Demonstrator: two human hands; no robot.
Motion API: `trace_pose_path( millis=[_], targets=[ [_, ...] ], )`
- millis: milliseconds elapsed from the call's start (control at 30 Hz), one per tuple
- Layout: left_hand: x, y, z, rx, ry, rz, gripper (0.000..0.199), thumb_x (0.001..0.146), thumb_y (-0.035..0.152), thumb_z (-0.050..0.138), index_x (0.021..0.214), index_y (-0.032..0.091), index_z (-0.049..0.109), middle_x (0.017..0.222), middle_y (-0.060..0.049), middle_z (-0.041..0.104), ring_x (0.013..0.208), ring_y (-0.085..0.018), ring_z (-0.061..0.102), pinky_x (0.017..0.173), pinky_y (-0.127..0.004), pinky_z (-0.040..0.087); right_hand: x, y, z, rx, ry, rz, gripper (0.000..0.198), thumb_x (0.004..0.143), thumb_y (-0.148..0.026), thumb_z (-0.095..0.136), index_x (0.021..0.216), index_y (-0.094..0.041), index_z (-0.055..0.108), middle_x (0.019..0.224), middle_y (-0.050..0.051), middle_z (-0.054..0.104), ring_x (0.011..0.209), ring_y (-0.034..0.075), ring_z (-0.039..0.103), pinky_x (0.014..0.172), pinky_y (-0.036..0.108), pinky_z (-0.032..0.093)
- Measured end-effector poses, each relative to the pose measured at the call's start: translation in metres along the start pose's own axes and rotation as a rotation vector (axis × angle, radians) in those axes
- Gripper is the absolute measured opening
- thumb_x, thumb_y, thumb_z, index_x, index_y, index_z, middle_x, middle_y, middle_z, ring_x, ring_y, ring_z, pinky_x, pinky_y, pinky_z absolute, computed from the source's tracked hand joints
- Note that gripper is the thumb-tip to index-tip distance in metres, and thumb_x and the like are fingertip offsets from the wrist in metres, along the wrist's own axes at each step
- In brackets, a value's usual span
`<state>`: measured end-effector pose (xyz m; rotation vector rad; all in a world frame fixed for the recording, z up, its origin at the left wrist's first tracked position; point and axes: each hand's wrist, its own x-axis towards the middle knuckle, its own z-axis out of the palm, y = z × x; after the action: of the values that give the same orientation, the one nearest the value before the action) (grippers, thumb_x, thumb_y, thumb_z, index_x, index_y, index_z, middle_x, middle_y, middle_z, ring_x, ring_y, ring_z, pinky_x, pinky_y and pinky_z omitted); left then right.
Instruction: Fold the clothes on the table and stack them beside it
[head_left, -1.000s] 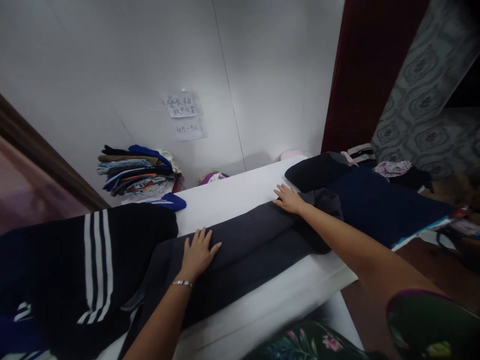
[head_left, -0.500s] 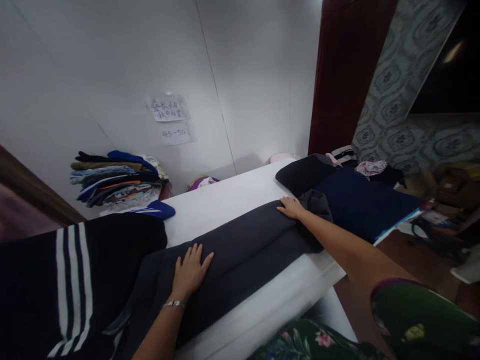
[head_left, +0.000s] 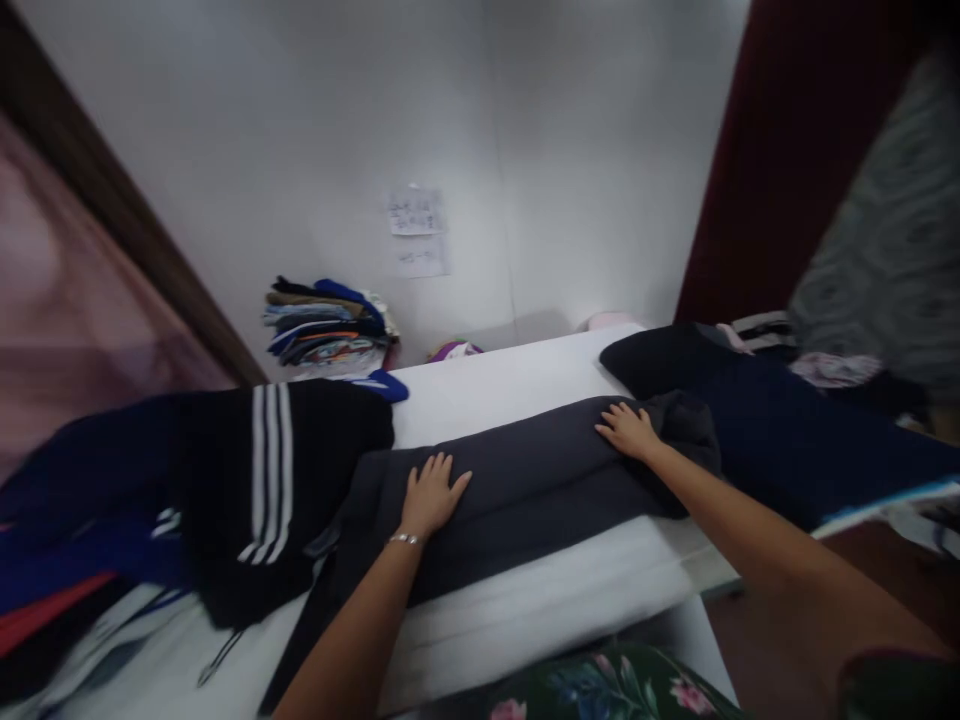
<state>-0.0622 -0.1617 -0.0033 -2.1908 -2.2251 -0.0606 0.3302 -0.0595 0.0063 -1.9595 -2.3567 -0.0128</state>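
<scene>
A dark grey garment (head_left: 525,470) lies folded lengthwise in a long strip across the white table (head_left: 495,385); its exact kind I cannot tell. My left hand (head_left: 431,497) rests flat on its left part, fingers spread, with a bracelet at the wrist. Near the other end, my right hand (head_left: 628,430) lies on the cloth with fingers stretched out. Beside that hand the garment's right end is bunched up. Left of the grey cloth is a black garment with white stripes (head_left: 271,470), touching or overlapping its end.
A stack of folded clothes (head_left: 326,325) stands at the back left by the wall. Dark navy clothing (head_left: 795,430) covers the table's right side. More clothes (head_left: 82,560) are heaped at the left. Paper notes (head_left: 417,230) hang on the wall.
The camera view has turned to the left, so everything appears further right and more of the left heap shows. Both hands stay flat on the grey garment in nearly the same places.
</scene>
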Motion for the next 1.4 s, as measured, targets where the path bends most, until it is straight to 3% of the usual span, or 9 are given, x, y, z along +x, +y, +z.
trace_pose_path(
  millis=[167,267,367,533,733,967,1167,1267,1400],
  targets=[
    [-0.010,0.010,-0.003,-0.108,0.072,-0.028,0.062,0.094,0.057,0.028,0.139,0.018,0.046,0.147,-0.011,0.042,0.139,-0.026,0.032,0.114,-0.048,0.020,0.000,-0.058,-0.006,0.106,0.226,-0.344,0.052,0.097,-0.046,0.026,0.133,-0.022,0.054,0.143,0.010,0.048,0.139,0.029,0.031,0.112,0.056,0.017],
    [-0.017,0.013,-0.004,-0.132,0.094,-0.065,0.061,0.093,0.057,0.031,0.136,0.018,0.049,0.144,-0.011,0.047,0.137,-0.027,0.035,0.114,-0.049,0.018,-0.006,-0.093,0.010,0.114,0.171,-0.455,0.054,0.095,-0.053,0.028,0.136,-0.026,0.051,0.145,0.009,0.046,0.138,0.030,0.032,0.110,0.058,0.021],
    [-0.029,0.010,-0.003,-0.123,0.122,-0.109,0.058,0.093,0.056,0.033,0.132,0.018,0.053,0.140,-0.011,0.051,0.135,-0.026,0.038,0.114,-0.049,0.018,-0.011,-0.108,0.035,0.042,0.136,-0.485,0.056,0.094,-0.053,0.029,0.138,-0.025,0.049,0.145,0.010,0.045,0.136,0.030,0.036,0.106,0.058,0.026],
    [-0.059,-0.005,-0.007,-0.087,0.192,-0.206,0.042,0.094,0.043,0.042,0.123,0.017,0.058,0.134,-0.009,0.057,0.131,-0.025,0.041,0.114,-0.047,0.020,-0.015,-0.103,0.058,0.021,0.247,-0.516,0.056,0.094,-0.051,0.027,0.137,-0.024,0.050,0.144,0.011,0.047,0.134,0.031,0.038,0.105,0.059,0.027],
    [-0.093,-0.022,-0.020,-0.098,0.304,-0.409,0.033,0.090,0.031,0.051,0.120,0.018,0.059,0.137,-0.009,0.054,0.131,-0.024,0.041,0.108,-0.042,0.030,-0.016,-0.100,0.057,0.030,0.287,-0.534,0.057,0.094,-0.051,0.024,0.136,-0.022,0.051,0.141,0.012,0.050,0.132,0.031,0.040,0.105,0.058,0.027],
    [-0.115,-0.043,-0.032,-0.261,0.366,-0.683,0.035,0.089,0.030,0.052,0.121,0.017,0.061,0.127,-0.009,0.061,0.115,-0.022,0.056,0.097,-0.032,0.042,-0.016,-0.098,0.058,0.055,0.274,-0.547,0.059,0.094,-0.052,0.023,0.134,-0.020,0.052,0.140,0.012,0.051,0.132,0.031,0.041,0.105,0.059,0.028],
    [-0.113,-0.066,-0.039,-0.443,0.338,-0.836,0.032,0.089,0.033,0.053,0.115,0.020,0.065,0.104,-0.007,0.072,0.098,-0.021,0.065,0.083,-0.029,0.046,-0.017,-0.096,0.050,0.186,0.309,-0.546,0.056,0.093,-0.053,0.028,0.133,-0.021,0.053,0.138,0.012,0.053,0.132,0.031,0.041,0.106,0.061,0.024],
    [-0.102,-0.076,-0.035,-0.557,0.373,-0.831,0.037,0.087,0.037,0.057,0.117,0.017,0.064,0.100,-0.007,0.072,0.098,-0.020,0.065,0.082,-0.026,0.046,-0.024,-0.096,0.042,0.268,0.377,-0.682,0.057,0.090,-0.055,0.035,0.136,-0.024,0.049,0.141,0.010,0.051,0.135,0.029,0.038,0.109,0.059,0.020],
    [-0.085,-0.081,-0.030,-0.617,0.348,-0.832,0.041,0.083,0.041,0.061,0.116,0.016,0.063,0.098,-0.007,0.072,0.094,-0.020,0.065,0.078,-0.027,0.046,-0.034,-0.103,0.039,0.235,0.294,-0.880,0.055,0.088,-0.055,0.043,0.134,-0.024,0.052,0.139,0.009,0.053,0.133,0.028,0.041,0.110,0.054,0.022]
  ],
)
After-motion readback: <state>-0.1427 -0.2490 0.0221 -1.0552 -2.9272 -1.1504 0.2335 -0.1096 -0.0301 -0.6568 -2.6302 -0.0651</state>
